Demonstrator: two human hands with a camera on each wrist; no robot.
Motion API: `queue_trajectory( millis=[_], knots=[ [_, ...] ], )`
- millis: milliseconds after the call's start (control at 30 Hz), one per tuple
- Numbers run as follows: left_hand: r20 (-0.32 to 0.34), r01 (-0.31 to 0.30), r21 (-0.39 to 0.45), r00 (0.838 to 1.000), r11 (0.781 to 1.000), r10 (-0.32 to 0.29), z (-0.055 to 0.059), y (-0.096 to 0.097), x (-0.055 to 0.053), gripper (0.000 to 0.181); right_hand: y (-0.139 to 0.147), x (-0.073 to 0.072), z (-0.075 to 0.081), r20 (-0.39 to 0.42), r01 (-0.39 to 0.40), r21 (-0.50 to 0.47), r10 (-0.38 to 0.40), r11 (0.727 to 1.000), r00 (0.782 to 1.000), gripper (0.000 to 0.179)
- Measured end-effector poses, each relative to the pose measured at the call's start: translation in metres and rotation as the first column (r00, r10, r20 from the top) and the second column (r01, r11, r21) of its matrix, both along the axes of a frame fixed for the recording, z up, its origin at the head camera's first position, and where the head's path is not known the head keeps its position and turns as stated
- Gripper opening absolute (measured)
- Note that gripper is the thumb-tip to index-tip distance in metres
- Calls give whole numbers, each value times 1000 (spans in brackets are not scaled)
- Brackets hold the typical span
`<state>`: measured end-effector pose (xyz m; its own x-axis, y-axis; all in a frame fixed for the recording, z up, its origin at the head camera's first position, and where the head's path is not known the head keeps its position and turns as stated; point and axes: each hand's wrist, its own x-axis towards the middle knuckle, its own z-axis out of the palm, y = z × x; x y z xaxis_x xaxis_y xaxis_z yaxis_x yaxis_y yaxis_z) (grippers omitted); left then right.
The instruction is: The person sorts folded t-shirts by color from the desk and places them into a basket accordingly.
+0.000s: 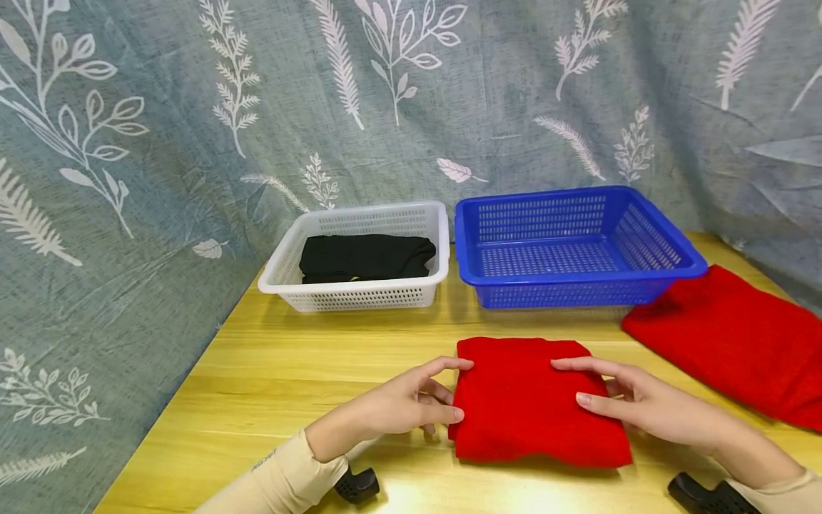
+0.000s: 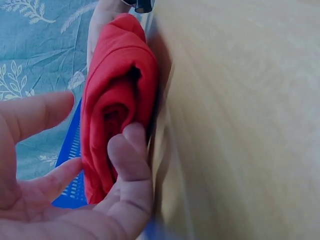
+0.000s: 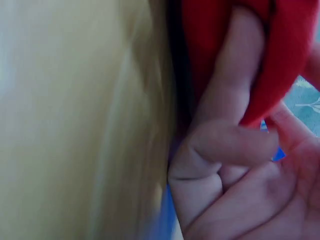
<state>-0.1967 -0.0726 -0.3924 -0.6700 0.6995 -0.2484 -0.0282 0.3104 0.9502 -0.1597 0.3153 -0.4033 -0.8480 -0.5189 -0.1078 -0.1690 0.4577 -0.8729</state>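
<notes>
A folded red garment (image 1: 526, 400) lies on the table in front of me, its layers rolled inward at the left end in the left wrist view. My left hand (image 1: 414, 400) is at that end, fingers spread and relaxed, with fingertips against the folds (image 2: 117, 107). On the opposite side, my right hand (image 1: 642, 400) grips the garment's right edge. Its thumb and index finger lie over the top, while another finger reaches between the layers (image 3: 280, 65) in the right wrist view.
A white basket (image 1: 353, 294) holding a folded black garment (image 1: 366, 257) stands at the back left. Beside it is a blue basket (image 1: 578, 289). Another red cloth (image 1: 738, 343) lies at the right, partly behind the blue basket's corner. A patterned curtain (image 1: 411, 143) hangs behind the wooden table (image 1: 257, 400).
</notes>
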Motion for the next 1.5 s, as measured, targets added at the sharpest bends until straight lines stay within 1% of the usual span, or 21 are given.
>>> queue_trajectory(
  millis=[100,133,200,267,433,533,667,733,833,1000,1067,1133,1333,1500],
  knots=[
    [3,10,13,1000,1000,-11,-1,1,0,66,-2,1,0,0,16,30,-16,999,1000,51],
    [0,11,18,1000,1000,-11,-1,2,1,66,-3,1,0,14,16,33,-16,999,1000,51],
    [-7,5,22,1000,1000,-5,-2,3,1,64,-3,1,0,11,19,41,-20,999,1000,49],
    [-7,-4,26,1000,1000,4,-3,4,2,61,-2,1,-1,34,8,29,-9,1000,999,48],
    [17,-20,33,1000,999,19,-6,5,3,58,-2,1,-6,84,-38,-42,42,998,996,46],
    [30,1,53,1000,999,-2,-7,6,3,58,-2,0,-8,84,-68,-72,74,995,994,45],
    [36,48,94,998,994,-51,-9,8,3,56,-5,0,-8,120,-108,-108,120,988,985,45],
    [28,60,98,998,993,-63,-10,9,4,55,-8,1,-7,136,-117,-115,132,986,982,45],
    [2,68,77,998,995,-69,-11,10,5,53,-10,3,-7,143,-137,-133,156,982,977,46],
    [-55,137,40,989,990,-135,-14,10,5,48,-10,4,-9,164,-155,-156,181,975,970,48],
    [-72,153,32,986,988,-151,-14,10,5,46,-9,4,-10,175,-161,-171,191,972,966,49],
    [-84,149,26,986,989,-146,-14,11,6,46,-9,4,-11,187,-160,-182,194,970,963,50],
    [-69,126,29,990,992,-123,-14,11,8,46,-9,4,-11,201,-167,-200,207,965,957,52],
    [-69,116,28,991,993,-114,-14,12,9,47,-10,5,-12,199,-162,-200,202,966,959,52]
  ],
)
